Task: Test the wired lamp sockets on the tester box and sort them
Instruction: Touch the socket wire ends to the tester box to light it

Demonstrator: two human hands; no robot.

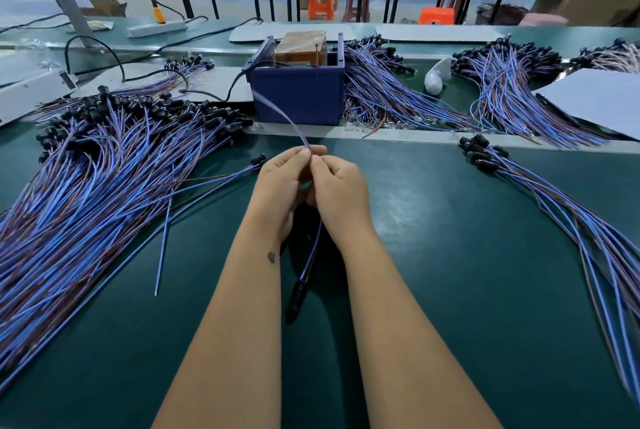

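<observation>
**Wire ends pinched, socket hanging, tester not yet reached**

Forearms fill the near edge of the view, running up to 2 hands held close together above the green bench top (450, 255). Both the left hand (277, 183) and the right hand (341, 189) have their fingers curled inward, and the fingertips pinch the wire pair (277, 112) of 1 lamp socket where the hands meet. From that pinch the blue and brown leads arc up and away toward the tester box (298, 96), which stands just beyond a pale strip at the bench's far edge. Whether the bare ends touch the tester's contacts cannot be told; the wire is blurred there. Below the hands the same lead drops between the wrists to its black socket (298, 292), which hangs low near the bench.

A large heap of wired sockets (104, 169) lies to the left, a smaller bundle (540, 193) to the right (which of them is tested stock I cannot say), and more heaps lie behind the box.

Judged from here, the risks are plain. The 2 leads are thin and springy, so they could slip from the pinch or miss the contacts, giving a false fail. The dangling socket could snag loose wires (166, 221) lying nearby. Mixing piles would spoil the sort.
</observation>
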